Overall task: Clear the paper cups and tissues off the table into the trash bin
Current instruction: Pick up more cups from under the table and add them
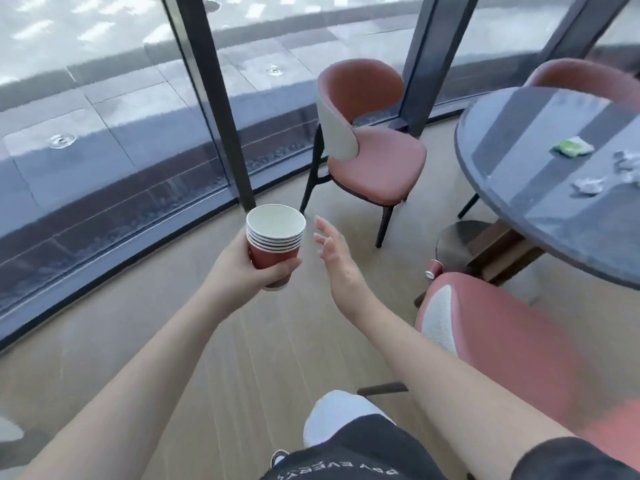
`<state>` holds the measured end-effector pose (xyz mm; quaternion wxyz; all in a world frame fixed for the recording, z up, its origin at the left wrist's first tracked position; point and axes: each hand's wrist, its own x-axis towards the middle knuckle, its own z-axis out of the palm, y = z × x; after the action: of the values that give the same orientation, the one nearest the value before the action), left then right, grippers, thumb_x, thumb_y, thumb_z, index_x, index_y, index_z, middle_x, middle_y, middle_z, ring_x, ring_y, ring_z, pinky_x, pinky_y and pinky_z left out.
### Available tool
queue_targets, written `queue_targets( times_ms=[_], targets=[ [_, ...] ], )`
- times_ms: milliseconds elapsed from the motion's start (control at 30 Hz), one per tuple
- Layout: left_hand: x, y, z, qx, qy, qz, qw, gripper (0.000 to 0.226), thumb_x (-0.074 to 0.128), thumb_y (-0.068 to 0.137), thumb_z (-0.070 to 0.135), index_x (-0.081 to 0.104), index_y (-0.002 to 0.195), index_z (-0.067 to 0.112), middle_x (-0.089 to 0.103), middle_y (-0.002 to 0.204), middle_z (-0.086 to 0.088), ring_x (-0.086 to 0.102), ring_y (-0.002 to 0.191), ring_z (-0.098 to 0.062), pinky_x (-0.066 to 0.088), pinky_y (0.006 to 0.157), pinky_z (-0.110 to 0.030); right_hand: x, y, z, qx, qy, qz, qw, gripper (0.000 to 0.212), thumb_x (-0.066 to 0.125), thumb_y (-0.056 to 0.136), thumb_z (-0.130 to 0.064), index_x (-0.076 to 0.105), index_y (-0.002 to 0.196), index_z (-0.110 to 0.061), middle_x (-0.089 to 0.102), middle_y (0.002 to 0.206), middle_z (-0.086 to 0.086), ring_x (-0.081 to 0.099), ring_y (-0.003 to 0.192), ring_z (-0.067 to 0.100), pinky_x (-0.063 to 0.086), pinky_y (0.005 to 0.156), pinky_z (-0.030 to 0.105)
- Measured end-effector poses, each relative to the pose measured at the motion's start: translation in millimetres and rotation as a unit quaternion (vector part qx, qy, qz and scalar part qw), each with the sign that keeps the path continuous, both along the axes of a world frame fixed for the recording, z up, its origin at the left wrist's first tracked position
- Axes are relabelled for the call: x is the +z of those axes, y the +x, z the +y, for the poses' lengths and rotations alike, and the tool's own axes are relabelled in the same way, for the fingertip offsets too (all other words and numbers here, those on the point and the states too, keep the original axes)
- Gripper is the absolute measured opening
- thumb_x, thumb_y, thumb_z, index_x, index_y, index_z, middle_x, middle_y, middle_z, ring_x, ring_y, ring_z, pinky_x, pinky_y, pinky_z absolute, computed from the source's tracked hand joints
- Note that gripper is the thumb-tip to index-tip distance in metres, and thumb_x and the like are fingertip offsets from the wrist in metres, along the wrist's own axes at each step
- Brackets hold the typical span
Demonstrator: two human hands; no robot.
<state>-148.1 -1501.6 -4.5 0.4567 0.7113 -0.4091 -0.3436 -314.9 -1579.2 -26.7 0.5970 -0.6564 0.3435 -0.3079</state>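
My left hand [239,263] grips a stack of several nested red paper cups [275,237] with white insides, held upright over the floor. Just right of the stack, my right hand [334,258] hovers with fingers spread and nothing in it. The round dark table [512,140] stands at the right. Crumpled white tissues [588,186] and a green-and-white wrapper [573,146] lie on it. One more red paper cup [433,269] lies on its side on the floor by the table's base. No trash bin is in view.
A red chair [367,133] stands by the window beyond my hands. Another red chair [512,344] is close at my right, and a third [585,77] sits behind the table. Glass walls with dark frames [221,109] run along the left and back. Beige floor lies below.
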Motion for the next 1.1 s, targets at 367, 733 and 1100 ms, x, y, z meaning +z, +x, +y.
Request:
queue_targets(
  times_ms=[367,733,1100],
  targets=[
    [-13.4,-12.4,-217.3,-0.207,0.032,-0.021,0.978,0.068,0.087,0.061,0.054,0.056,0.121,0.045,0.072,0.11,0.02,0.067,0.103,0.001,0.056,0.085,-0.026,-23.6,-13.9,-146.1,-0.183,0.043,-0.02,0.982,0.082,0.03,0.094,-0.069,0.034,0.153,-0.013,0.041,0.155,0.009,0.035,0.148,0.019,0.026,0.123,0.045],
    [-14.6,-54.2,-378.7,-0.366,0.032,-0.033,0.93,0.07,0.084,0.058,0.06,0.054,0.121,0.048,0.067,0.108,0.034,0.063,0.101,0.012,0.05,0.075,-0.009,-23.9,-54.5,-257.1,-0.33,0.054,0.001,0.942,0.057,0.024,0.103,-0.046,0.036,0.153,-0.021,0.042,0.154,-0.005,0.037,0.144,0.004,0.027,0.122,0.034],
    [-41.9,-48.0,-532.8,-0.522,0.051,-0.019,0.851,0.075,0.086,0.063,0.054,0.053,0.129,0.044,0.069,0.114,0.027,0.064,0.106,0.007,0.051,0.089,-0.02,-52.0,-39.7,-367.9,-0.514,0.047,0.049,0.855,0.059,0.023,0.104,-0.049,0.033,0.153,-0.018,0.029,0.158,-0.005,0.029,0.15,0.019,0.023,0.124,0.047]
  ],
)
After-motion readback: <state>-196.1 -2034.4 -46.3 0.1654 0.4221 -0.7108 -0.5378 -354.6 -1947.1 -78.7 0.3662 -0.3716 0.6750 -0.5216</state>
